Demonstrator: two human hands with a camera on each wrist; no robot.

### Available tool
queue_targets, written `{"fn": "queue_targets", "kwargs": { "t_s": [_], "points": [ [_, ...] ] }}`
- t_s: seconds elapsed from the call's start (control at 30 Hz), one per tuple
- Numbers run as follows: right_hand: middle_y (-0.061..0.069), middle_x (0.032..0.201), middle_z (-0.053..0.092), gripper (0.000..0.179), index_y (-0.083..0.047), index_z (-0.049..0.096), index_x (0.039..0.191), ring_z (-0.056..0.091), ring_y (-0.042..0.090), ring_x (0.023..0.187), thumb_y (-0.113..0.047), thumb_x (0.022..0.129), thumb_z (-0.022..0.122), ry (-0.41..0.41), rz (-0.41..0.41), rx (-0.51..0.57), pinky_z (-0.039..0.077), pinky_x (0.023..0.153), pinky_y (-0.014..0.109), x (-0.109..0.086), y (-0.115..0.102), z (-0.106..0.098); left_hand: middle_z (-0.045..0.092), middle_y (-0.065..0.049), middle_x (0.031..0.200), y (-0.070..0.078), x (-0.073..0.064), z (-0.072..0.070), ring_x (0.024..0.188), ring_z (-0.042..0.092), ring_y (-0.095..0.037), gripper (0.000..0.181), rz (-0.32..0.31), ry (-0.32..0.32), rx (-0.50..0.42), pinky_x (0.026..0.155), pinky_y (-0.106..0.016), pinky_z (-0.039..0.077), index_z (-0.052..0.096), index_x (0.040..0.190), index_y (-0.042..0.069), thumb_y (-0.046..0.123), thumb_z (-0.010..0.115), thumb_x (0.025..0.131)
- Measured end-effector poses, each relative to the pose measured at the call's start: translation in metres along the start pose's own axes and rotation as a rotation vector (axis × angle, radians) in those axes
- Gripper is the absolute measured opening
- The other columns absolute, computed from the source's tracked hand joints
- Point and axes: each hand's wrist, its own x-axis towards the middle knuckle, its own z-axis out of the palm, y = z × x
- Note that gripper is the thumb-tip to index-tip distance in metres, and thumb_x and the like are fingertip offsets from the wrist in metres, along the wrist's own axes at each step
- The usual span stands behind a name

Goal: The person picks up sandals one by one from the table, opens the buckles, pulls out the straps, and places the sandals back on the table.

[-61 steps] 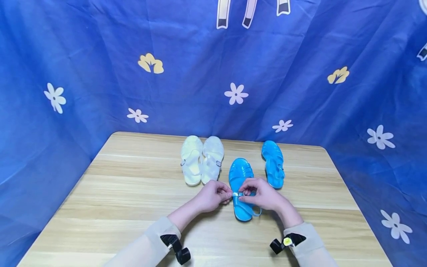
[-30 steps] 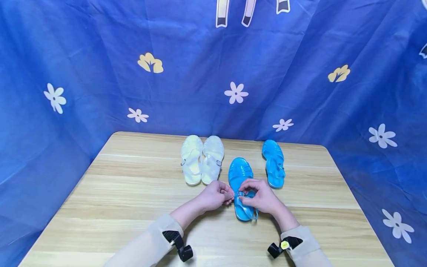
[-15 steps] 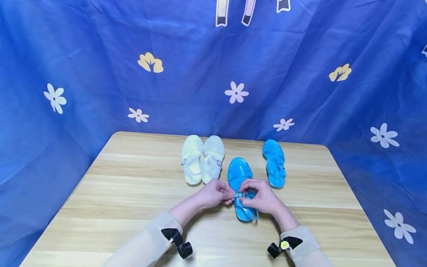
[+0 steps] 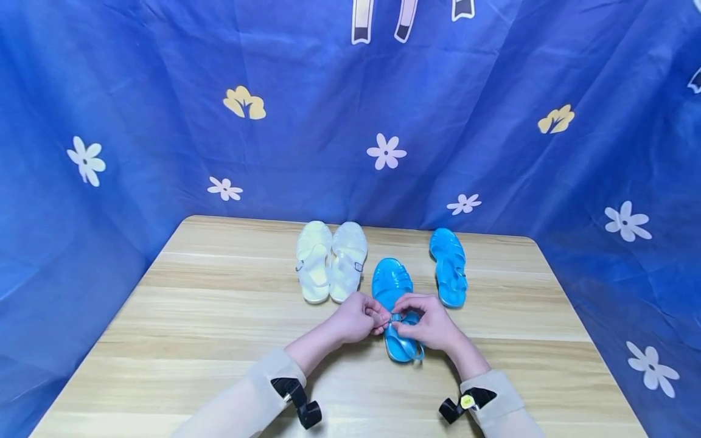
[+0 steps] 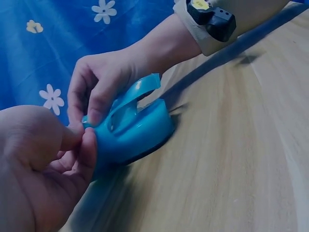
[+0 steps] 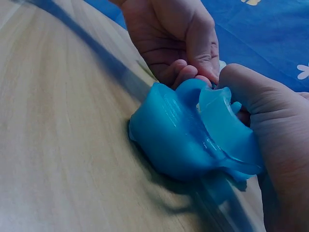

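A blue jelly sandal lies sole down on the table, toe pointing away from me. Over its middle, both hands meet at the strap buckle. My left hand pinches the strap end between thumb and index finger. My right hand pinches the strap at the buckle from the other side. In the left wrist view, the sandal's heel faces the camera, a loop of strap standing up from it. The right wrist view shows the sandal from the heel too; fingers partly hide the buckle.
Another blue sandal lies farther back on the right. Two whitish sandals, one at left and one beside it, lie side by side behind my left hand. Blue patterned cloth surrounds the wooden table.
My left hand has shifted slightly right, closer to the buckle and my right hand. The strap end that showed between the hands is now mostly covered by fingers. The other sandals stay put.
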Motion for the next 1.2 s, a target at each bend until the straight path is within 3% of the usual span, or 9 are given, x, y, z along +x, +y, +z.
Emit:
{"fn": "queue_targets", "kwargs": {
  "t_s": [0.2, 0.4, 0.73, 1.2],
  "points": [
    [-0.003, 0.102, 0.075, 0.026, -0.017, 0.08, 0.102, 0.07, 0.021, 0.095, 0.001, 0.084, 0.087, 0.013, 0.008, 0.005, 0.057, 0.09, 0.03, -0.003, 0.003, 0.001, 0.076, -0.014, 0.087, -0.005, -0.004, -0.008, 0.078, 0.073, -0.016, 0.01, 0.003, -0.03, -0.102, 0.078, -0.032, 0.063, 0.074, 0.103, -0.011, -0.002, 0.07, 0.1],
    [-0.002, 0.102, 0.075, 0.025, -0.016, 0.08, 0.101, 0.07, 0.021, 0.096, 0.0, 0.083, 0.087, 0.02, 0.019, 0.001, 0.056, 0.091, 0.03, -0.005, 0.003, 0.0, 0.076, -0.017, 0.091, -0.009, -0.004, -0.012, 0.078, 0.072, -0.014, 0.011, -0.008, -0.042, -0.152, 0.078, -0.032, 0.063, 0.072, 0.105, -0.013, -0.004, 0.071, 0.098],
    [-0.004, 0.102, 0.075, 0.025, -0.015, 0.079, 0.102, 0.069, 0.02, 0.096, 0.001, 0.084, 0.086, 0.021, -0.003, -0.01, 0.057, 0.09, 0.031, -0.005, 0.005, 0.0, 0.072, -0.01, 0.087, -0.004, -0.005, -0.002, 0.077, 0.067, -0.013, 0.009, -0.049, -0.031, -0.04, 0.073, -0.025, 0.059, 0.074, 0.1, -0.006, 0.0, 0.068, 0.101],
    [-0.001, 0.104, 0.075, 0.025, -0.016, 0.08, 0.103, 0.07, 0.021, 0.097, 0.001, 0.086, 0.086, 0.03, 0.004, 0.01, 0.056, 0.092, 0.03, -0.006, 0.005, 0.004, 0.072, -0.006, 0.083, 0.003, -0.001, 0.003, 0.073, 0.066, -0.012, 0.008, -0.073, 0.012, 0.006, 0.07, -0.024, 0.058, 0.076, 0.094, -0.002, 0.0, 0.07, 0.099]
  ]
}}
